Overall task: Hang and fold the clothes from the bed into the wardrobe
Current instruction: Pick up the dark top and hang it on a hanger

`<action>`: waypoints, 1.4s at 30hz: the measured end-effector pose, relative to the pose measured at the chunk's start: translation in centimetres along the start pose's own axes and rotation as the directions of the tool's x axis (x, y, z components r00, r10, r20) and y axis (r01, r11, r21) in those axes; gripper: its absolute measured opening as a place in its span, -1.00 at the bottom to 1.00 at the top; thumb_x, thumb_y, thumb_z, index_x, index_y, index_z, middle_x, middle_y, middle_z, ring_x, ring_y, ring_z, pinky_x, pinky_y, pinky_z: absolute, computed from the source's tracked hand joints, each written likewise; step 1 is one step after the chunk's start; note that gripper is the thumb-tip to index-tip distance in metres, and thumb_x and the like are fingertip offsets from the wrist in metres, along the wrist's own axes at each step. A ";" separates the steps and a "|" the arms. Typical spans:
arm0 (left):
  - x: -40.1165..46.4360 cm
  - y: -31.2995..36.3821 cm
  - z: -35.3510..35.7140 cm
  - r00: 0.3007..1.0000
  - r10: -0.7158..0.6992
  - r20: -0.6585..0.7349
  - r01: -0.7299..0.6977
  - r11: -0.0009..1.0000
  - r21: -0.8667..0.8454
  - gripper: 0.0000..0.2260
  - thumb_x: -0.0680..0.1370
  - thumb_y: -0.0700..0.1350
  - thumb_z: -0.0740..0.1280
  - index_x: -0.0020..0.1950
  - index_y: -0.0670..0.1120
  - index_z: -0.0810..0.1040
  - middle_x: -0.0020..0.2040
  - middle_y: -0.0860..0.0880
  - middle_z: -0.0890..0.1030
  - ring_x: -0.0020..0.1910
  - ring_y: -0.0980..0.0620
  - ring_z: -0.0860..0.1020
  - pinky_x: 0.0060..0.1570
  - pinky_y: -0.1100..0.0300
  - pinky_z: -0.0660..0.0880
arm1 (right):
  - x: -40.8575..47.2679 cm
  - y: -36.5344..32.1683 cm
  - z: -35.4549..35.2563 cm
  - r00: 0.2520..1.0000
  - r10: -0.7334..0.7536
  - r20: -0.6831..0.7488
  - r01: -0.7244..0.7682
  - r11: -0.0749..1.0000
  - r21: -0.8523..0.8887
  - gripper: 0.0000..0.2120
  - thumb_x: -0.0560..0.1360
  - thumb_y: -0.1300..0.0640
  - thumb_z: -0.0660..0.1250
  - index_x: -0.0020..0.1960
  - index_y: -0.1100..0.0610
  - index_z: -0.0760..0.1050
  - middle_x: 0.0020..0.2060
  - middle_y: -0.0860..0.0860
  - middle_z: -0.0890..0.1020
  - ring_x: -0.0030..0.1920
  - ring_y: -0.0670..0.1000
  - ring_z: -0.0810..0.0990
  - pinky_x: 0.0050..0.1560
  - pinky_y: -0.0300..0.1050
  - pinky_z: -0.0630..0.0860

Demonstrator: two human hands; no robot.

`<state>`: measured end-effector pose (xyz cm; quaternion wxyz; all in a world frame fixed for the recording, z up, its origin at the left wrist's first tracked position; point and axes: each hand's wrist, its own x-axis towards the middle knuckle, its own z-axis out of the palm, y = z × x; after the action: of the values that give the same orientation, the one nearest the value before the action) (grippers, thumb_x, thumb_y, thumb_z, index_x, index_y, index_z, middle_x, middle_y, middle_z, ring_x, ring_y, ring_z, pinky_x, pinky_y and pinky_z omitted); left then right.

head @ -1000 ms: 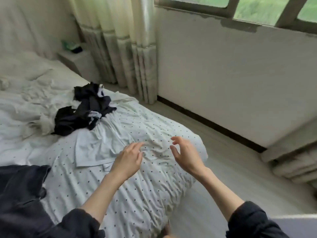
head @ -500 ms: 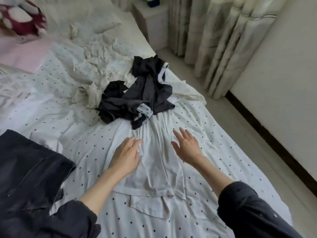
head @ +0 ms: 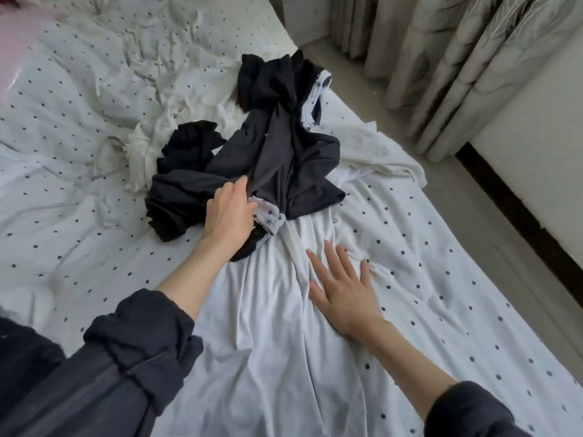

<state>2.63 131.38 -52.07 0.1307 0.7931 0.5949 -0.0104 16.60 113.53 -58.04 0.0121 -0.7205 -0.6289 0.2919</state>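
From the head view I see my left sleeve, a rolled dark grey cuff (head: 138,335), low at the left, and beyond it my left hand (head: 228,212) reaching onto the heap of dark grey and black crumpled jersey clothes (head: 277,152). Its fingers (head: 241,187) curl into a fold of the dark fabric, thumb side uppermost; the fingertips are buried in the cloth, so I cannot tell how much they have gathered. Just right of those fingers a small pale cuff printed with dark stars (head: 269,217) pokes out from under the heap. Left of and beyond them lies a crumpled cream garment (head: 142,152), touching the dark heap.

The heap sits on the bed with its white, dark-dotted cotton sheet (head: 63,216), and overlaps the far end of a long white garment (head: 271,326) that runs down the bed towards me between my arms.

My right hand (head: 342,291) lies flat on that white garment, palm down, fingers (head: 334,263) straight and spread, holding nothing. Beyond these fingers, at the bed's right edge, another cream cloth (head: 378,156) drapes. Further right are the pale floor (head: 473,197) and pleated beige curtains (head: 457,67).
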 end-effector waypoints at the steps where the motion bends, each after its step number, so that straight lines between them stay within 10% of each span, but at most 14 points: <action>1: 0.0 -0.2 0.1 0.999 -0.034 -0.026 0.034 0.999 -0.026 -0.69 0.60 -0.16 0.22 0.33 -0.22 0.41 0.20 -0.25 0.46 0.22 -0.24 0.40 0.13 -0.02 0.30 | 0.1 0.1 0.1 1.000 -0.003 0.001 0.003 1.000 0.004 -0.26 0.34 -0.28 -0.45 0.52 -0.17 -0.24 0.53 -0.07 -0.24 0.52 0.02 -0.23 0.45 0.25 -0.14; 11: -8.6 -0.4 -2.9 0.968 0.125 -0.218 -0.188 0.936 -0.298 -0.83 0.55 -0.34 0.24 -0.25 -0.26 0.44 -0.34 -0.01 0.38 -0.23 -0.03 0.33 -0.25 0.20 0.17 | -0.4 -0.3 -1.9 0.990 0.070 0.120 -0.099 0.962 0.254 -0.52 0.62 -0.16 -0.14 0.52 -0.18 -0.06 0.54 -0.11 -0.10 0.53 -0.05 -0.15 0.47 0.16 -0.21; 16: -15.4 0.0 -4.5 0.972 0.216 0.098 -0.153 0.887 -0.437 -0.80 0.55 -0.29 0.27 -0.28 -0.18 0.42 -0.41 0.07 0.36 -0.37 0.07 0.32 -0.27 0.21 0.21 | -4.5 -1.7 -5.6 0.948 0.298 0.108 -0.258 0.525 0.811 -0.50 0.63 -0.12 -0.04 0.33 0.16 0.44 0.34 0.05 0.47 0.29 0.03 0.43 0.35 -0.05 0.28; 20: -18.7 1.2 -7.4 0.888 0.312 0.337 -0.185 0.915 -0.358 -0.80 0.56 -0.17 0.28 -0.27 -0.06 0.49 -0.40 0.06 0.43 -0.28 0.01 0.41 -0.21 0.16 0.31 | -8.7 -4.0 -7.6 0.962 0.237 0.137 -0.252 0.573 0.780 -0.49 0.58 -0.18 0.10 0.26 0.18 0.50 0.15 0.03 0.60 0.17 -0.01 0.53 0.26 -0.05 0.41; 24: -23.7 3.3 -10.0 0.704 0.442 0.556 -0.251 0.887 -0.387 -0.82 0.57 -0.13 0.29 -0.25 -0.07 0.49 -0.44 0.07 0.38 -0.43 0.24 0.38 -0.33 0.37 0.26 | -12.1 -6.8 -9.0 0.943 0.172 0.284 -0.329 0.387 0.861 -0.56 0.53 -0.21 0.20 0.11 0.14 0.55 -0.03 -0.04 0.65 -0.01 -0.05 0.61 0.07 -0.09 0.45; 29: -26.6 1.8 -8.9 0.598 0.368 0.712 -0.135 0.922 -0.363 -0.80 0.54 -0.07 0.31 -0.12 -0.20 0.58 -0.30 -0.03 0.48 -0.31 0.11 0.42 -0.19 0.18 0.42 | -14.2 -8.6 -7.9 0.951 0.251 0.179 -0.278 0.448 0.849 -0.78 0.51 0.22 0.32 -0.30 0.25 0.50 -0.34 0.05 0.56 -0.34 -0.08 0.54 -0.41 -0.44 0.38; 33: -26.7 -0.3 -8.2 0.714 0.238 0.658 0.074 0.910 -0.409 -0.82 0.57 -0.04 0.27 -0.06 -0.06 0.64 -0.18 0.04 0.63 -0.17 0.09 0.61 -0.02 0.17 0.55 | -16.8 -8.1 -6.8 0.959 0.208 0.191 -0.277 0.569 0.774 -0.78 0.49 0.20 0.35 -0.31 0.22 0.57 -0.30 0.08 0.66 -0.22 -0.01 0.63 -0.09 -0.25 0.53; 37: -25.7 -0.6 -7.5 0.941 0.150 0.303 -0.022 0.922 -0.386 -0.74 0.59 -0.12 0.24 0.27 -0.03 0.50 0.13 -0.05 0.53 0.11 -0.01 0.52 0.20 0.15 0.41 | -20.8 -6.3 -6.7 0.860 0.010 0.511 -0.383 0.675 0.631 -0.80 0.50 0.23 0.35 -0.30 0.18 0.50 -0.41 -0.09 0.63 -0.31 -0.20 0.62 -0.27 -0.46 0.39; 42: -24.8 2.1 -5.9 0.950 0.102 0.296 0.045 0.891 -0.452 -0.40 0.58 -0.02 0.27 0.54 0.00 0.04 0.52 -0.09 0.07 0.48 -0.10 0.15 0.41 0.04 0.15 | -23.9 -3.4 -4.8 0.762 0.093 0.641 -0.475 0.753 0.456 -0.91 0.54 0.16 0.30 -0.12 0.15 0.51 -0.21 -0.05 0.62 -0.07 -0.03 0.67 -0.26 -0.34 0.31</action>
<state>-3.44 108.84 -41.73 0.4044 0.7375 0.5408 0.0054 14.70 94.13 -43.07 -0.0029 -0.6454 -0.3533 0.6772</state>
